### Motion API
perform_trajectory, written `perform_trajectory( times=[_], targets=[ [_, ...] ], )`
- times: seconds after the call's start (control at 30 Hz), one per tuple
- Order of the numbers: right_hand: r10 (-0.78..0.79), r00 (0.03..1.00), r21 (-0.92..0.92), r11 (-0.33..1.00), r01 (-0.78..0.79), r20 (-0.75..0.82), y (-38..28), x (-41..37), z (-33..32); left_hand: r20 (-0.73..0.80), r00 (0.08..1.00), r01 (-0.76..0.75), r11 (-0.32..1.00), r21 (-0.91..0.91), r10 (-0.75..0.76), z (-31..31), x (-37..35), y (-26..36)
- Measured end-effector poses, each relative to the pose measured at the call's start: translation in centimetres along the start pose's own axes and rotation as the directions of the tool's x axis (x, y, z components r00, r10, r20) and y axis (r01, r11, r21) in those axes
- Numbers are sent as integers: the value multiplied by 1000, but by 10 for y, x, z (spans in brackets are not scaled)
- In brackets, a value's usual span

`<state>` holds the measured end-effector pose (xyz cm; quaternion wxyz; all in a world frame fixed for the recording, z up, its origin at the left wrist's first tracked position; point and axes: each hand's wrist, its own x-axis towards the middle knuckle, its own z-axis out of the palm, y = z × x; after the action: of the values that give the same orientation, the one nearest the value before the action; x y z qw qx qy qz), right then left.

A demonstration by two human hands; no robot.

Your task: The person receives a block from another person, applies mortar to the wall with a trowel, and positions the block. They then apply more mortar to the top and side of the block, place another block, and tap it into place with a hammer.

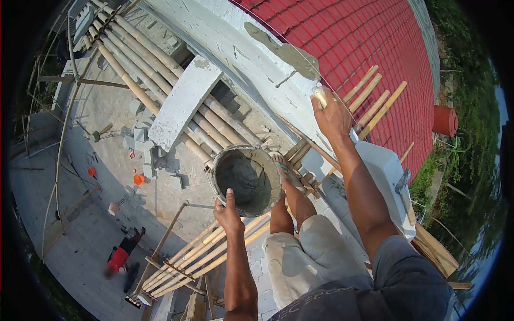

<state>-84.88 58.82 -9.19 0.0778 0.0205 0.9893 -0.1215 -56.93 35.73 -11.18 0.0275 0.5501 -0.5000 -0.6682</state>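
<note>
My left hand (229,216) grips the near rim of a bucket (212,179), thumb over the edge. Grey wet mortar (241,176) lies inside the bucket. My right hand (332,115) is closed round the pale handle of a trowel (320,97), above the top of a white block wall (257,61). The trowel's blade is mostly hidden by the hand and the glare. Beyond it, a strip of grey mortar (292,58) is spread along the wall top. A thin string runs along the wall beside the mortar.
Bamboo poles (142,48) form a scaffold high above the ground, with a white block (184,101) across them. Red roof tiles (369,32) slope beyond the wall. A hammer-like tool (405,195) rests on another block (380,160). Far below are a person (120,257) and an orange bucket (139,179).
</note>
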Motion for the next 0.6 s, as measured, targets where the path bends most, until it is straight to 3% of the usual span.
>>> perform_trajectory(
  times=[0.07, 0.23, 0.33, 0.47, 0.6],
  targets=[
    [-45, 988, 70, 996, 56, -145, 12, -28, 2, 12, 1000, -7, 1000, -1, 7, -4, 0, 1],
    [69, 994, 47, 997, -65, -87, 46, -75, 9, 55, 996, -79, 995, 65, 75, -3, -10, -3],
    [42, 996, -21, 999, -43, -74, 57, -80, 23, 25, 996, -86, 996, 31, 85, 3, -13, 2],
    [12, 991, 50, 999, -5, -131, 14, -55, 8, 25, 997, -79, 997, 7, 78, 2, -15, 7],
    [-62, 978, 48, 996, 73, -199, -37, 4, 35, 70, 992, -105, 993, 45, 102, 4, -15, 7]
  ],
)
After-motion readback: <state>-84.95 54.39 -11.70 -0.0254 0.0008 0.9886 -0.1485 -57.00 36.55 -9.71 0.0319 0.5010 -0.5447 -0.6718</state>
